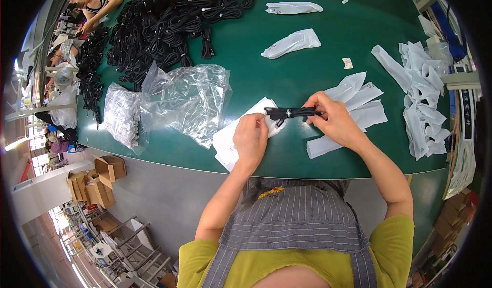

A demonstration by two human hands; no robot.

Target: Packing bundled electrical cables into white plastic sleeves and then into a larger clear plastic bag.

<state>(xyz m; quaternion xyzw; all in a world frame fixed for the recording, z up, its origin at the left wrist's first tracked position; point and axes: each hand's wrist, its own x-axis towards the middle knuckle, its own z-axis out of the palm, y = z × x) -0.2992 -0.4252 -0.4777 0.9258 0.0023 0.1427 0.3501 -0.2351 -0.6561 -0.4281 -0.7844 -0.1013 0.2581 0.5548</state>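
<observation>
From where I stand, the black cable bundle [290,113] is held level above the near middle of the green table [246,47]. The right hand [335,123] pinches its right end between thumb and fingers; the left hand [250,140] is curled beside the other end, over flat white sleeves [224,140] (whether it grips either, I cannot tell). This bundle is bare, so its turn looks unfinished. Plenty seems left, judging by the heap of loose cables [169,24] at far left. White pouches [423,108] are piled at right; two plumper-looking ones [292,44] lie far off, perhaps filled.
</observation>
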